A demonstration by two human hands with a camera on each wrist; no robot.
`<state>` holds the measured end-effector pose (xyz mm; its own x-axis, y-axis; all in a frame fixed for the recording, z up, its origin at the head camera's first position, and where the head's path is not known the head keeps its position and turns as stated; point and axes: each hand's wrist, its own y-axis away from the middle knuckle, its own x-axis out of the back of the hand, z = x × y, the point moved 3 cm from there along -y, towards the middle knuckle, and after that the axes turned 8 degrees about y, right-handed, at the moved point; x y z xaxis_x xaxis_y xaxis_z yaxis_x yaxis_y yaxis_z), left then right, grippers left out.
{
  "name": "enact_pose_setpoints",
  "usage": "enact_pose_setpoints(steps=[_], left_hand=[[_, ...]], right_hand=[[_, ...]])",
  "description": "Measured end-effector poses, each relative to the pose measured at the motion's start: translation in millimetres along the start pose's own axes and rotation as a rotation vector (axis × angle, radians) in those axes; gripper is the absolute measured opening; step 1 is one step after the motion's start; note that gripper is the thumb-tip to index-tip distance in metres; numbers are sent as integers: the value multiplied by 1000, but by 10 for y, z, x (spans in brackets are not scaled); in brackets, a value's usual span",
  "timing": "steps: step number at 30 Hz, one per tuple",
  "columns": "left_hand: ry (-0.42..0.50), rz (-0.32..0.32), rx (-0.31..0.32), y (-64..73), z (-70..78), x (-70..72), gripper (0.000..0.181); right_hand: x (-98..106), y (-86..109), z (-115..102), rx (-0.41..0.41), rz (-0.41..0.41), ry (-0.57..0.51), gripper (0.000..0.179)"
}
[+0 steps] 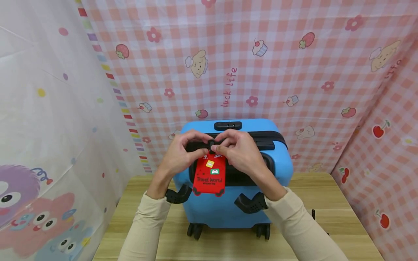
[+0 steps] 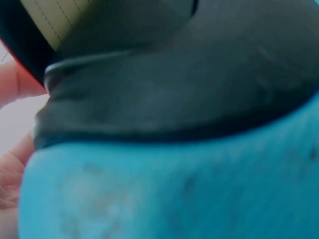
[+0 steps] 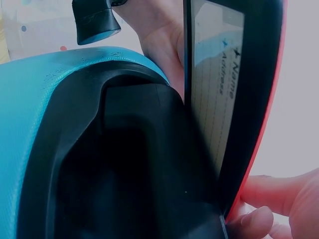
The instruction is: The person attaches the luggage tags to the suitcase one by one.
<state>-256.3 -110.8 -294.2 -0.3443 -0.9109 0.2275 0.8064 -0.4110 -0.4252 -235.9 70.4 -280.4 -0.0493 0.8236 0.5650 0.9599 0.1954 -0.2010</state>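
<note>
The checked cloth [image 1: 281, 72] hangs behind everything, and before it, toward six o'clock, lies the wooden table [image 1: 140, 206]. On this table stands the blue suitcase [image 1: 228, 214], upright on its wheels [image 1: 195, 230], with its black front recess toward the person, which I think gives both hands an easy reach. The left hand [image 1: 177, 152] comes to the middle of the suitcase top from eight o'clock, the right hand [image 1: 242, 150] from four o'clock; the fingers of both are narrow, pinching. Between them is the red luggage tag [image 1: 209, 175], hanging in front of the recess, its printed side to the person; the right wrist view shows on its back a name and address card [image 3: 219, 74]. The black lock [image 1: 228, 125] sits at twelve o'clock of the suitcase. Smallest is the black strap [image 1: 211, 145], at twelve o'clock of the tag: both hands pinch it, perhaps from two sides so that it stays steady. Whether it goes around any handle, I cannot tell.
</note>
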Motion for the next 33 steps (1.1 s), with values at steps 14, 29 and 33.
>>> enact_pose_setpoints(steps=[14,29,33], left_hand=[[-47,12,28,17,6,-10,26],[5,28,55,21,-14,-9,23],[0,35,55,22,-20,-6,23]], right_hand=[[2,6,-7,11,11,5,20],[-10,8,-2,38,33,-10,16],[-17,14,8,47,39,-6,15]])
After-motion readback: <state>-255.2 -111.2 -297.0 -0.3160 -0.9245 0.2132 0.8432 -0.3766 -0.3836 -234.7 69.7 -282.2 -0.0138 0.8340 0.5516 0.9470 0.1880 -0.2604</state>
